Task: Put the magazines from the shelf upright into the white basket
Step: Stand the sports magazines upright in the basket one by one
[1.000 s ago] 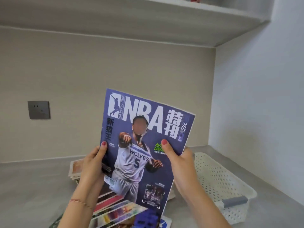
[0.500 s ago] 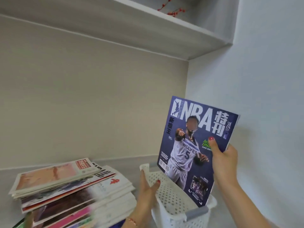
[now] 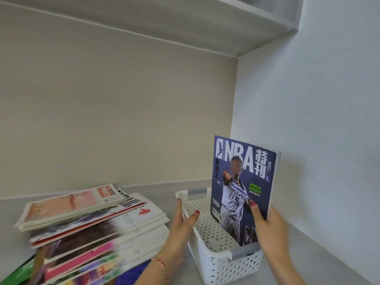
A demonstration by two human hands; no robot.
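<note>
A blue NBA magazine stands upright inside the white perforated basket, against its right side. My right hand grips the magazine's lower right edge, thumb on the cover. My left hand holds the basket's left rim, thumb inside and fingers outside. A fanned stack of several magazines lies flat on the shelf to the left of the basket.
The shelf surface runs into a corner; the right wall stands close beside the basket. Another shelf board hangs overhead. The basket has grey handles at its near and far ends.
The magazine has come down into the basket, its bottom edge now inside. My left hand moved from beside the basket to gripping its left rim.
</note>
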